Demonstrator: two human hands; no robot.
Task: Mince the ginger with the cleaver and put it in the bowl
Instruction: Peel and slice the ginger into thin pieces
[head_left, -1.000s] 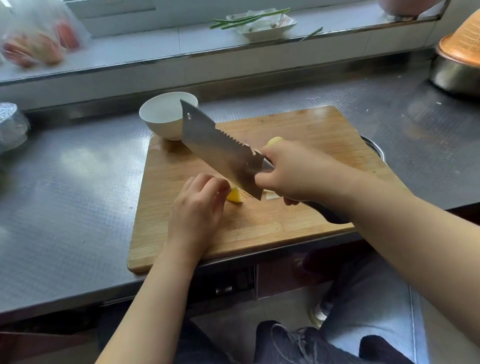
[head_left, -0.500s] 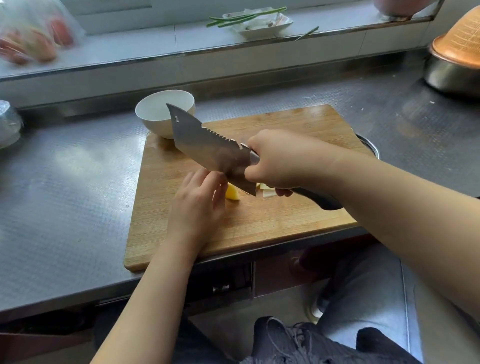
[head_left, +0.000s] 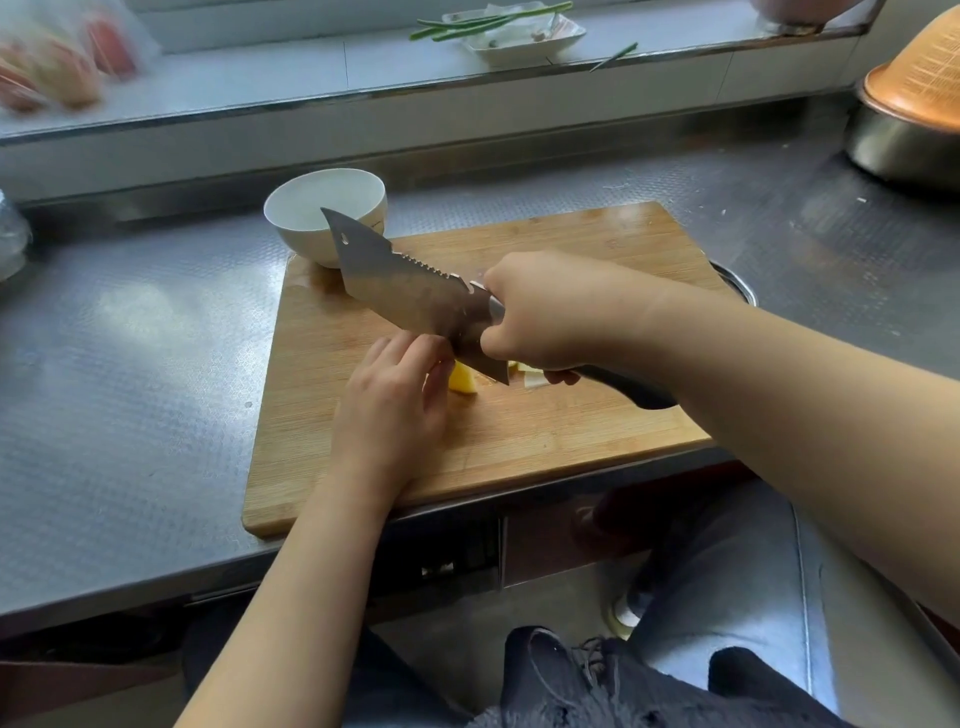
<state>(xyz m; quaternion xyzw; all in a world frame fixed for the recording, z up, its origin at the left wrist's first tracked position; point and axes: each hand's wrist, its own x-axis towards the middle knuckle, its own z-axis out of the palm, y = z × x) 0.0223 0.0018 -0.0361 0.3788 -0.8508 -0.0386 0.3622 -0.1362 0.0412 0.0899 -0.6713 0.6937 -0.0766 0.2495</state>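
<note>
A yellow piece of ginger (head_left: 462, 380) lies on the wooden cutting board (head_left: 545, 431). My left hand (head_left: 395, 400) holds it from the left with curled fingers. My right hand (head_left: 550, 312) grips the black handle of the steel cleaver (head_left: 410, 291), whose blade slants down with its heel just right of the ginger. Pale cut slices (head_left: 532, 375) lie under my right hand, mostly hidden. A white bowl (head_left: 325, 215) stands at the board's far left corner, apparently empty.
The board lies on a steel counter (head_left: 130, 395) near its front edge. A metal pot with an orange colander (head_left: 914, 119) stands at far right. On the sill behind are a dish with green onions (head_left: 519, 31) and a bag of food (head_left: 57, 62).
The cleaver has come down from a raised position until its heel sits beside the ginger. My left hand stayed on the ginger.
</note>
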